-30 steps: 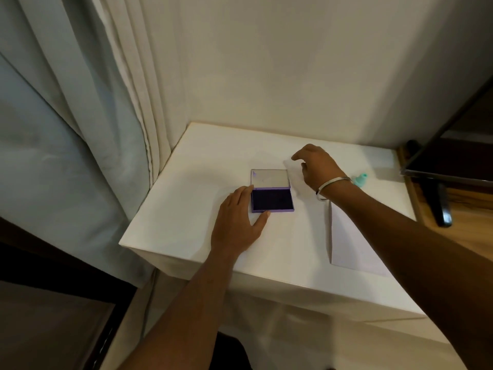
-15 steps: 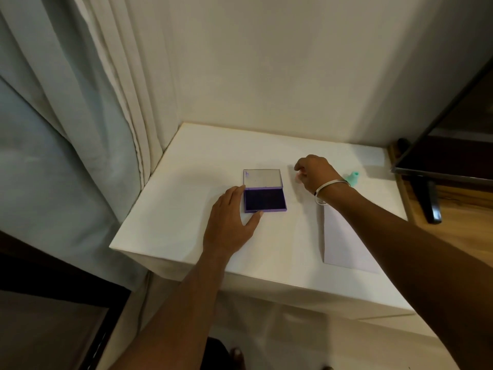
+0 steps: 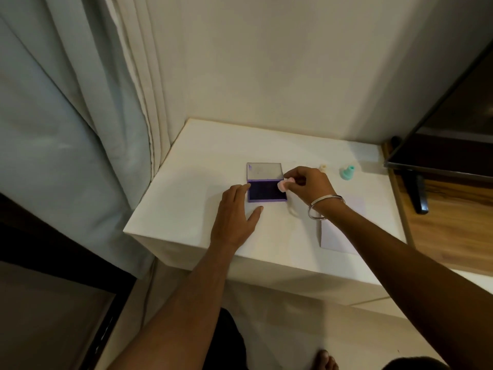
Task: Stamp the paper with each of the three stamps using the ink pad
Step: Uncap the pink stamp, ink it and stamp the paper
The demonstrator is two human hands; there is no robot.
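- Right hand (image 3: 309, 186) pinches a small pink stamp (image 3: 283, 185) in curled fingers and thumb, at the right edge of the ink pad (image 3: 266, 190); stamp tilted, can't tell if it touches the ink.
- Ink pad open on the white table (image 3: 186, 209), dark purple ink surface facing up, clear lid (image 3: 264, 170) folded back on the far side.
- Left hand (image 3: 234, 217) lies flat on the table, fingers straight and spread, nothing held; fingertips against the pad's left edge, thumb near its front edge.
- Cream stamp (image 3: 323, 167) stands on the table just beyond the right hand; teal stamp (image 3: 348, 173) stands further right, apart from it.
- Paper (image 3: 346, 228), a white sheet, lies on the right part of the table, partly covered by the right forearm; no marks visible on the part that shows.
- Silver bangle (image 3: 324, 206) on the right wrist.
- Curtain (image 3: 93, 102) hangs to the left of the table; dark TV screen (image 3: 453, 124) at the right edge on a wooden surface (image 3: 453, 222).
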